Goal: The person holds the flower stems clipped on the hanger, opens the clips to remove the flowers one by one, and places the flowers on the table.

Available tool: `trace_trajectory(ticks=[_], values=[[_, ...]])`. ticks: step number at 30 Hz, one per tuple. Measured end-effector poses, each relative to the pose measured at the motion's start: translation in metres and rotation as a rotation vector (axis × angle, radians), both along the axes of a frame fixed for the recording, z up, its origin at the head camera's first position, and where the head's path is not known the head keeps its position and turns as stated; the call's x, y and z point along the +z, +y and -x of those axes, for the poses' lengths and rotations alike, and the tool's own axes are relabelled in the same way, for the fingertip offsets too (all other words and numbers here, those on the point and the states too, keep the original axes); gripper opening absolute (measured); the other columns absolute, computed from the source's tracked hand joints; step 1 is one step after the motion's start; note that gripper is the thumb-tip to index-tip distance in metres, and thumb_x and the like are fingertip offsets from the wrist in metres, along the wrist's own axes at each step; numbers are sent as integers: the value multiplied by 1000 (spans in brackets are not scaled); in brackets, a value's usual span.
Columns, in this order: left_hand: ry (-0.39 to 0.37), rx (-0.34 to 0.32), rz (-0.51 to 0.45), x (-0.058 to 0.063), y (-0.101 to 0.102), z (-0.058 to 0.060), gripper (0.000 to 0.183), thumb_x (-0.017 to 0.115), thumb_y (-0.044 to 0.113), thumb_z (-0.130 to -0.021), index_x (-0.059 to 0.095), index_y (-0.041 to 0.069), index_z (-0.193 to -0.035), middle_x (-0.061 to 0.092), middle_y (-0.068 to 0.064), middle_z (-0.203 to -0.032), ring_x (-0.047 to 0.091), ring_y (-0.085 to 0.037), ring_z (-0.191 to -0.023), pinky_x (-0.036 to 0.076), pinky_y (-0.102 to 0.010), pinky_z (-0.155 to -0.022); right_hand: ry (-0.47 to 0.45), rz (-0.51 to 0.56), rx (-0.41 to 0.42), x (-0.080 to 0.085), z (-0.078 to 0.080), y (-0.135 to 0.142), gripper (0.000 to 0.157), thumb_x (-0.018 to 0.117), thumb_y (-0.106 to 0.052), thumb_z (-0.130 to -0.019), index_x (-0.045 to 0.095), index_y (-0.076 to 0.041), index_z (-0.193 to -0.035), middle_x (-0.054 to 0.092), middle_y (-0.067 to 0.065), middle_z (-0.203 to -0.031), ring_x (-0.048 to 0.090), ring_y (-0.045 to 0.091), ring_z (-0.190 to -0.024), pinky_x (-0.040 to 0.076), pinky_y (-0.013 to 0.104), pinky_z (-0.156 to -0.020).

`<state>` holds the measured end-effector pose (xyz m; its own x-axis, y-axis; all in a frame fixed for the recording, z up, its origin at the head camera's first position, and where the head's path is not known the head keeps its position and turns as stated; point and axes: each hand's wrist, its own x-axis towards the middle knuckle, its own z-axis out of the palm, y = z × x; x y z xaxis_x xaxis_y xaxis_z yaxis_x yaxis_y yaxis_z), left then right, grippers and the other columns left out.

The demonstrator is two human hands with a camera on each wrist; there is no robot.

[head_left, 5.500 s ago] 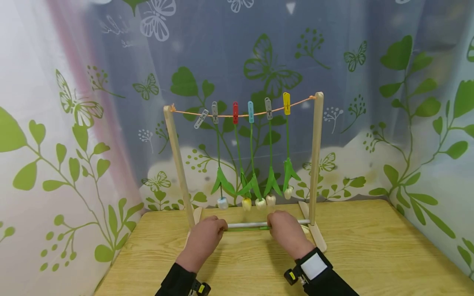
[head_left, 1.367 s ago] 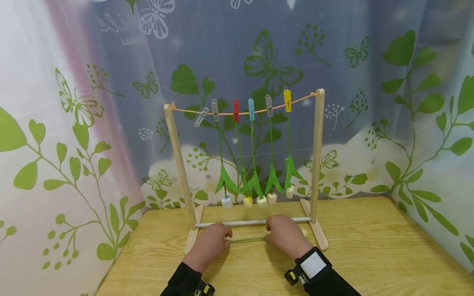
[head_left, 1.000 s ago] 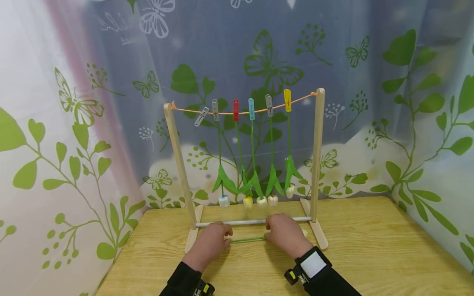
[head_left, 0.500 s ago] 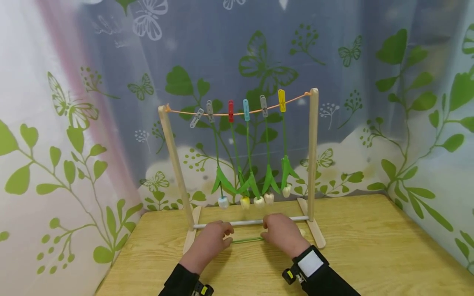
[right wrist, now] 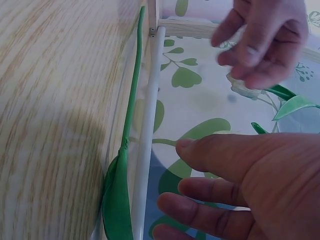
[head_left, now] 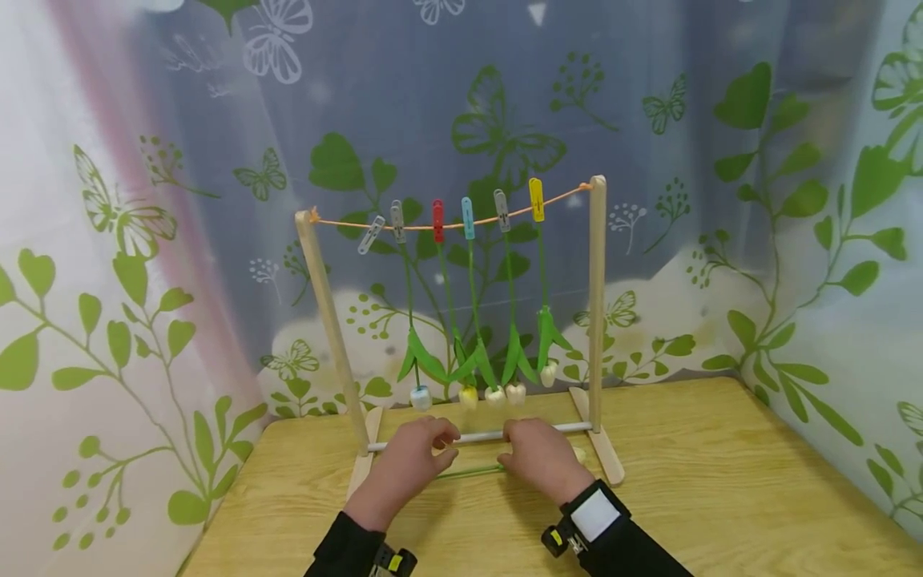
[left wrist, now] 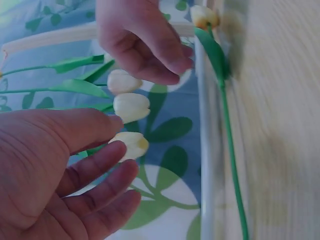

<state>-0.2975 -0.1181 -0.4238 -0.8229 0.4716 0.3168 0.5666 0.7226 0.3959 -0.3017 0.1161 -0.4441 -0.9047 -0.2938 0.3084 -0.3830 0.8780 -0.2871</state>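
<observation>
An artificial tulip (left wrist: 231, 135) with a pale yellow-white bloom, green leaf and green stem lies on the table in front of the rack's white rod (right wrist: 149, 125). My left hand (head_left: 407, 458) hovers over the stem's left end, fingers loosely bent and apart, holding nothing. Over the tulip's right part is my right hand (head_left: 544, 458); the right wrist view shows its thumb and fingers spread with nothing between them. Behind both hands, several tulips hang head down, among them a pale blue one (head_left: 421, 398) and a yellow one (head_left: 469, 397).
A wooden rack has a left post (head_left: 328, 320) and a right post (head_left: 597, 304), joined by an orange string (head_left: 418, 228). Red (head_left: 437, 221), blue (head_left: 468, 218), yellow (head_left: 537, 199) and grey clothespins clip to it; the leftmost grey clothespin (head_left: 371, 235) holds no flower. Behind hangs a patterned curtain (head_left: 404, 104).
Over the last seconds the tulip on the table has come from beside the rod toward me. Since half a second ago my left hand has lifted off its stem; the head view has swung slightly right.
</observation>
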Motion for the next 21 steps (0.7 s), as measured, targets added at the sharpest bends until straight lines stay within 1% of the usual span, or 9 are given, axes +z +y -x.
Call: trace_trajectory(ticks=[3,5,7,10,13,17,19,21], values=[[4,17,-61,8,3,-2,18,75,20,-97,72,19,-115,73,-3,-109,73,-21,-99,63,-34,-83,7,6,7,0,0,-1,24,88,-26,-82,73,-8,-90,73,4,-81,68,18,-68,59,36,-58],[20,44,-104,13,2,-3,20,73,23,-99,70,20,-120,72,-1,-113,71,-19,-103,63,-35,-86,15,8,15,1,1,-2,24,87,-24,-82,73,-7,-90,73,4,-80,66,17,-66,57,35,-56],[35,74,-165,17,0,-3,22,70,22,-101,68,21,-123,70,2,-115,69,-17,-106,62,-35,-90,18,13,23,2,0,-3,23,87,-23,-82,73,-6,-91,73,4,-80,66,18,-66,57,36,-55],[73,113,-257,26,-5,2,21,67,20,-103,67,23,-124,69,5,-115,68,-15,-109,60,-32,-95,20,10,28,2,-1,-4,22,85,-22,-83,74,-5,-93,75,7,-83,70,21,-69,59,38,-58],[92,145,-346,38,-10,9,22,66,19,-104,67,19,-126,69,6,-115,68,-14,-109,60,-30,-96,11,20,29,1,-2,-4,23,84,-22,-84,74,-4,-94,76,8,-85,71,22,-71,61,39,-59],[107,182,-437,56,-13,16,25,66,21,-104,66,17,-128,69,2,-116,68,-16,-111,60,-31,-95,7,30,31,-1,-3,-3,24,83,-26,-87,74,-5,-94,74,5,-82,66,16,-65,56,35,-55],[111,194,-469,66,-14,19,28,65,23,-104,64,18,-132,68,0,-122,66,-18,-115,59,-32,-98,8,31,32,-3,-3,-3,24,82,-28,-88,73,-6,-92,73,4,-79,62,13,-62,53,32,-52],[107,202,-510,74,-13,23,33,63,26,-105,61,18,-138,66,-3,-128,65,-20,-120,57,-33,-103,14,28,32,-4,-4,-2,23,82,-29,-89,73,-7,-92,73,3,-79,61,12,-61,52,31,-51]])
